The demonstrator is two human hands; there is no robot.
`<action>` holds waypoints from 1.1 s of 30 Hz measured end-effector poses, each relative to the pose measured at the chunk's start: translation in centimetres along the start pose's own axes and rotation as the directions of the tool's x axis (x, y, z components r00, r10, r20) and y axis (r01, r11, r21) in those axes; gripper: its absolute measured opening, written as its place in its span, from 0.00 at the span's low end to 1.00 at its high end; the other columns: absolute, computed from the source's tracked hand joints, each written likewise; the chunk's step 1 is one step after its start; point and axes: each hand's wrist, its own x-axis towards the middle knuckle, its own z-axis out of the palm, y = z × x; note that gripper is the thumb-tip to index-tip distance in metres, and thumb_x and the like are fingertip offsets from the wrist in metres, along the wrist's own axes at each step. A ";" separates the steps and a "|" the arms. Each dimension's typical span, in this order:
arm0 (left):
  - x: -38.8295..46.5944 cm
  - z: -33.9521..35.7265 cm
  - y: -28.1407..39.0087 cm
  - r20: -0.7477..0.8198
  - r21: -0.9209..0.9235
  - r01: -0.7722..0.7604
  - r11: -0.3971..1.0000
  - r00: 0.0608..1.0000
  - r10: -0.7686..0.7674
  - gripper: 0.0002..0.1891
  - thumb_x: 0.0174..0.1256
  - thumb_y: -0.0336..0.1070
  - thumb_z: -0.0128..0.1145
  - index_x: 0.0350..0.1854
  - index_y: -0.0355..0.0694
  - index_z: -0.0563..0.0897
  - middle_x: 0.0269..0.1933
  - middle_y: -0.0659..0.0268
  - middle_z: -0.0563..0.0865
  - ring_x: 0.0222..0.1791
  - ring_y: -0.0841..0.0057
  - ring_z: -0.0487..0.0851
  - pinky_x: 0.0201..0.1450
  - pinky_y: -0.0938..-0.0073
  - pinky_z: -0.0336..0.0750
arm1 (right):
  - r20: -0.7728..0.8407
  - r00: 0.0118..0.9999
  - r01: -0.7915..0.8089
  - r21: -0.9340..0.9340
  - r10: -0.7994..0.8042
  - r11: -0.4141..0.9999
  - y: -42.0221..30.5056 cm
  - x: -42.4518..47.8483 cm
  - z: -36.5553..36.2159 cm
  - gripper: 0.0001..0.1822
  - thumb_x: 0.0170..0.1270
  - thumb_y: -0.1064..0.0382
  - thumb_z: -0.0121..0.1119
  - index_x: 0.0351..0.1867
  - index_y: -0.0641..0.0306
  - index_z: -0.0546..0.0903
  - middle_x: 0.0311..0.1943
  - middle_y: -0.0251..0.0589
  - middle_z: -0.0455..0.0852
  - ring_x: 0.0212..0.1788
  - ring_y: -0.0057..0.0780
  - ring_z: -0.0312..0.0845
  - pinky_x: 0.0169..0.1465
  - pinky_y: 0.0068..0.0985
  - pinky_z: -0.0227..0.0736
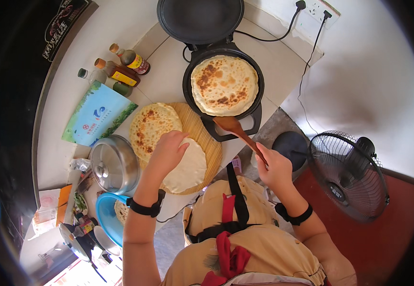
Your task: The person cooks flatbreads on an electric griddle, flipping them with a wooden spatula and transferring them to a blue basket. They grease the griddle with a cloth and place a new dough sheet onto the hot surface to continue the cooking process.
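Note:
My right hand [276,166] grips the handle of a brown wooden spatula [240,134]. The spatula's blade reaches over the front rim of an electric griddle pan [188,84], whose black lid [201,18] is raised. Inside the pan lies a round flatbread [224,85] with browned spots. My left hand [169,152] hovers over or rests at a round wooden board [212,153], thumb apart from the bent fingers, nothing seen between them. Beneath it are a browned flatbread [149,125] and a pale, uncooked dough round [189,171]; whether the hand touches either is unclear.
A steel pot with a glass lid [115,164] and a blue plastic basket [108,214] stand left of the board. Bottles [121,71] and a printed blue-green sheet [98,114] are farther back. Power cords [282,37] run to a wall socket. A fan [346,175] stands at right.

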 end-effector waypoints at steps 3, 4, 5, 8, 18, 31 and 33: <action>-1.0 -0.6 -0.1 -0.017 0.004 -0.018 1.000 1.000 0.018 0.14 0.63 0.33 0.59 0.50 0.36 0.81 0.48 0.54 0.82 0.51 0.57 0.78 0.56 0.63 0.71 | -0.039 0.999 -0.033 -0.124 0.029 0.992 0.2 -1.4 0.4 0.17 0.60 0.61 0.60 0.52 0.58 0.80 0.22 0.40 0.79 0.24 0.41 0.77 0.26 0.33 0.70; -1.3 -0.8 0.0 -0.023 0.006 -0.024 1.000 0.999 0.024 0.14 0.63 0.33 0.59 0.50 0.36 0.81 0.48 0.54 0.82 0.51 0.57 0.78 0.56 0.63 0.71 | -0.074 0.996 -0.054 -0.136 0.044 0.989 0.5 -1.7 0.9 0.17 0.60 0.61 0.60 0.52 0.58 0.80 0.23 0.41 0.79 0.25 0.42 0.77 0.26 0.33 0.70; -1.7 -1.0 0.0 -0.009 -0.006 -0.010 1.000 1.000 0.010 0.14 0.63 0.33 0.59 0.50 0.36 0.81 0.48 0.54 0.82 0.51 0.57 0.78 0.56 0.63 0.71 | -0.107 0.993 -0.073 -0.147 0.058 0.986 0.9 -1.9 1.6 0.17 0.61 0.61 0.60 0.52 0.58 0.80 0.23 0.42 0.79 0.25 0.42 0.77 0.26 0.33 0.70; -2.7 -1.5 -0.3 0.019 -0.029 0.016 0.999 1.000 -0.015 0.14 0.62 0.32 0.59 0.50 0.36 0.81 0.49 0.54 0.82 0.51 0.56 0.78 0.57 0.63 0.71 | -0.127 0.971 -0.204 -0.016 0.201 0.979 3.1 -2.5 4.5 0.18 0.61 0.60 0.61 0.52 0.61 0.79 0.23 0.42 0.78 0.26 0.39 0.78 0.26 0.32 0.70; -6.0 -2.7 -0.4 0.002 -0.007 0.075 0.997 0.997 -0.075 0.15 0.62 0.33 0.59 0.50 0.36 0.80 0.49 0.54 0.82 0.51 0.55 0.78 0.55 0.62 0.71 | 0.528 0.725 -0.595 0.804 0.442 0.016 4.9 6.1 9.0 0.12 0.72 0.57 0.53 0.42 0.64 0.77 0.23 0.25 0.73 0.23 0.10 0.65 0.20 0.10 0.54; -9.5 -2.6 1.1 -0.121 -0.032 0.262 0.965 0.957 -0.264 0.16 0.64 0.35 0.57 0.53 0.37 0.80 0.52 0.56 0.81 0.55 0.57 0.76 0.58 0.63 0.70 | 0.493 0.795 -0.497 0.864 0.353 -0.086 5.1 6.9 8.0 0.13 0.73 0.59 0.51 0.50 0.66 0.77 0.26 0.25 0.73 0.22 0.07 0.62 0.21 0.08 0.54; -10.1 -2.4 1.0 -0.135 -0.052 0.273 0.961 0.951 -0.277 0.16 0.64 0.35 0.57 0.53 0.38 0.80 0.52 0.56 0.81 0.55 0.57 0.76 0.59 0.63 0.70 | 0.462 0.807 -0.488 0.873 0.367 -0.025 5.5 6.5 7.3 0.14 0.73 0.60 0.52 0.52 0.67 0.76 0.26 0.25 0.73 0.22 0.07 0.62 0.22 0.09 0.53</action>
